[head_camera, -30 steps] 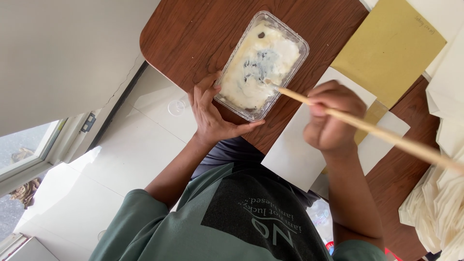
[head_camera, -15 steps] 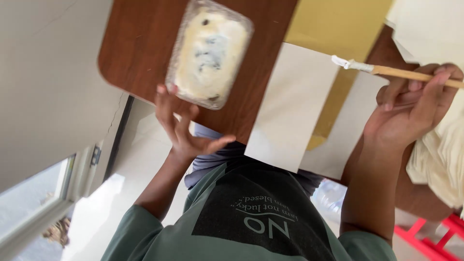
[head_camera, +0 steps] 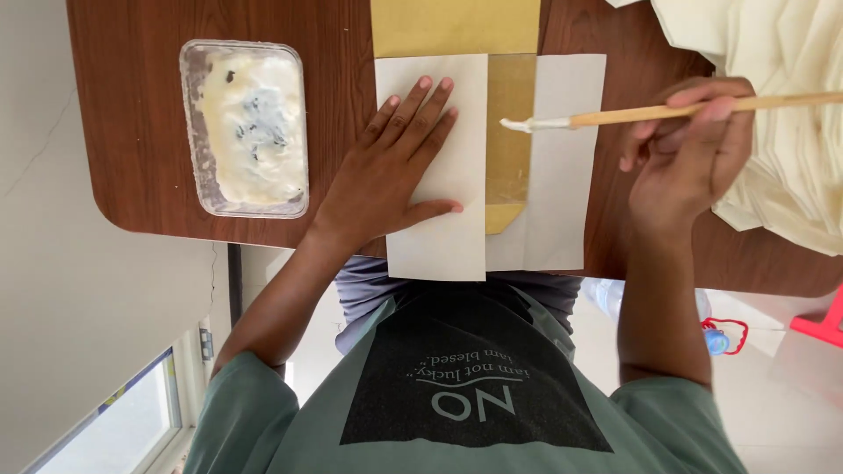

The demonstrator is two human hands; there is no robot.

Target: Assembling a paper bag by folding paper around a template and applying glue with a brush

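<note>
Your left hand (head_camera: 399, 171) has come off the plastic tray (head_camera: 244, 127) of white paste and now lies flat, fingers spread and gripping nothing, on the left sheet of cream paper (head_camera: 436, 228), pinning it near the worktop's (head_camera: 132, 114) near edge. A second ago that hand steadied the tray while the brush dipped in it; the tray now sits alone toward the worktop's left corner, well apart from both hands. Your right hand (head_camera: 680, 158) is clenched round the wooden brush (head_camera: 632, 114), whose white, loaded tip has moved over to the tan strip (head_camera: 507, 132) between the two cream sheets, just above or touching it; I cannot tell which. So loading looks done and pasting the strip looks like the step in hand. A stack of folded cream paper (head_camera: 773, 105) lies at the right edge.
</note>
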